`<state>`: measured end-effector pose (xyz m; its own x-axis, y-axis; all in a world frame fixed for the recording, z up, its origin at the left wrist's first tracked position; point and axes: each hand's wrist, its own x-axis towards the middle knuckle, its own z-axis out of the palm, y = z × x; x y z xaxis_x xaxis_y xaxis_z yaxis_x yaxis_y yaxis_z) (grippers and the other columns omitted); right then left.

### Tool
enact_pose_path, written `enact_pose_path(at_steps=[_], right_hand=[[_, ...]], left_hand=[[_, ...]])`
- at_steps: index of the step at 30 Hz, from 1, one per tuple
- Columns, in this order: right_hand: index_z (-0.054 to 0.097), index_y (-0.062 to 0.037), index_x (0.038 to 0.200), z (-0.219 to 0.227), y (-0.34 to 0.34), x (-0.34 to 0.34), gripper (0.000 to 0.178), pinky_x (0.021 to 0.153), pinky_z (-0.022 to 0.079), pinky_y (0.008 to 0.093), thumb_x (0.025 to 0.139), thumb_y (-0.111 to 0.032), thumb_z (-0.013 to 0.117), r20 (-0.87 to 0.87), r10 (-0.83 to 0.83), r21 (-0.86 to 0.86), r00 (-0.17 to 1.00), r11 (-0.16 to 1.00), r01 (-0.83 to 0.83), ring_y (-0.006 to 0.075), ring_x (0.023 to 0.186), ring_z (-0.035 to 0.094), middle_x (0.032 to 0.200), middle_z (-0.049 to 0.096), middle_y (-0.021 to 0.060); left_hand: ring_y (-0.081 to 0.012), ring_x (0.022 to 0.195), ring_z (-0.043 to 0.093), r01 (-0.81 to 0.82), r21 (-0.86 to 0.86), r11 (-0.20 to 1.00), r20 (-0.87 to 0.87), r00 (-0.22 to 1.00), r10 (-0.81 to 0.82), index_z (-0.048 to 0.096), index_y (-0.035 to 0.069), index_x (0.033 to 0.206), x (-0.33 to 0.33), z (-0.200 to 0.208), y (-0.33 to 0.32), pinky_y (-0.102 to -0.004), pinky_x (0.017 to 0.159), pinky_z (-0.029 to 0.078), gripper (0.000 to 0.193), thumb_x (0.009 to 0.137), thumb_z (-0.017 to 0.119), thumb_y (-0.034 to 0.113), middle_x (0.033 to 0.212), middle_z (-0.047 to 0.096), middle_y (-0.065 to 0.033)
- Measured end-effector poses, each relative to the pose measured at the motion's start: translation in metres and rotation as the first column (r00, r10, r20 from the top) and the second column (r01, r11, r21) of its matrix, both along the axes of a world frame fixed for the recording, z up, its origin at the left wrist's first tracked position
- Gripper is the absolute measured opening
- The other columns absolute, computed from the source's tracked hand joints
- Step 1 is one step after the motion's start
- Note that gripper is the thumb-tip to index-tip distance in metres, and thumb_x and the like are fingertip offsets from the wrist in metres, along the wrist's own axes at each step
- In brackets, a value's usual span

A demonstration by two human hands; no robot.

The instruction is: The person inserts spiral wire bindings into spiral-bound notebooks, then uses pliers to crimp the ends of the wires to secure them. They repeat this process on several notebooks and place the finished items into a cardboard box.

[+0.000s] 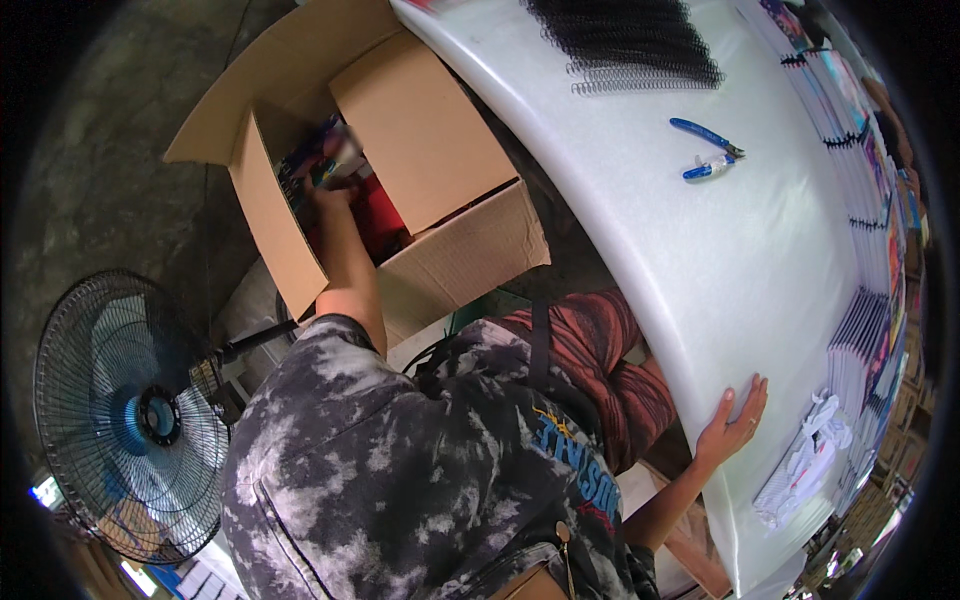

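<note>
My left hand (332, 196) reaches down into an open cardboard box (425, 150) at the upper left. Its fingers are partly hidden in the shade, next to dark, colourful printed items (318, 150) and a red surface (378, 215) inside. Whether it grips one of them does not show. My right hand (733, 425) lies flat on the edge of the white covered table (640, 215), fingers stretched out and holding nothing. Farther up on the table rest blue-handled cutting pliers (708, 150), jaws pointing right.
A pile of black spiral binding coils (635, 45) lies at the table's far end. Stacks of spiral-bound books (855, 200) line its right side, with crumpled white paper (810, 450) nearer. A black standing fan (135, 415) is at the left, close to the box.
</note>
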<state>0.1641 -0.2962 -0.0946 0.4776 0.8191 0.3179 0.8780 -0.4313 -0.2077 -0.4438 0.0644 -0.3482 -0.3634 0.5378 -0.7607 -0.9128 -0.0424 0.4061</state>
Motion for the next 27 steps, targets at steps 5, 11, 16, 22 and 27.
enact_pose_path(at_steps=[5,11,16,22,27], right_hand=[[0.050,-0.0016,0.125,-0.003,0.000,0.002,0.045,0.103,0.028,0.0460,0.088,-0.027,0.051,-0.003,0.017,0.003,1.000,1.000,-0.017,0.0369,0.123,0.040,0.132,0.045,0.0196],[0.051,-0.0024,0.124,0.005,-0.005,-0.004,0.044,0.102,0.029,0.0462,0.087,-0.026,0.053,-0.015,-0.021,0.022,1.000,1.000,0.021,0.0374,0.122,0.040,0.132,0.045,0.0194],[0.051,-0.0051,0.124,-0.002,0.002,0.006,0.045,0.102,0.029,0.0465,0.084,-0.026,0.057,-0.005,0.001,0.007,1.000,1.000,-0.001,0.0370,0.123,0.040,0.131,0.046,0.0172],[0.053,-0.0064,0.121,0.006,0.011,-0.003,0.044,0.103,0.028,0.0448,0.080,-0.021,0.062,-0.126,0.028,0.042,0.992,0.999,-0.023,0.0355,0.123,0.039,0.127,0.050,0.0135],[0.058,-0.0071,0.114,0.063,0.043,-0.056,0.038,0.098,0.034,0.0430,0.078,-0.016,0.066,-0.396,0.540,0.317,0.743,0.839,-0.441,0.0310,0.112,0.049,0.114,0.059,0.0102]], left_hand=[[-0.0262,0.101,0.051,0.114,-0.099,0.989,-0.291,0.947,-0.138,0.055,0.013,0.116,0.008,0.017,0.018,-0.0354,0.075,0.036,0.054,0.073,0.043,0.044,0.114,0.057,-0.0104],[-0.0239,0.118,0.045,0.302,0.452,0.839,-0.285,0.940,-0.185,0.049,0.005,0.123,-0.024,-0.026,0.025,-0.0437,0.097,0.032,0.059,0.073,0.040,0.035,0.127,0.051,-0.0088],[-0.0285,0.120,0.040,0.205,0.880,0.428,0.003,0.899,-0.437,0.045,0.002,0.124,-0.046,-0.067,0.014,-0.0439,0.102,0.028,0.052,0.088,0.039,0.038,0.127,0.048,-0.0104],[-0.0304,0.106,0.053,0.270,0.343,0.900,-0.705,0.707,0.056,0.056,0.004,0.108,-0.039,0.002,-0.021,-0.0460,0.086,0.046,0.038,0.082,0.054,0.031,0.113,0.056,-0.0130],[-0.0284,0.105,0.057,0.032,0.662,0.749,-0.193,0.973,0.129,0.056,0.000,0.112,0.059,0.207,-0.061,-0.0430,0.093,0.045,0.045,0.076,0.066,0.024,0.116,0.058,-0.0142]])
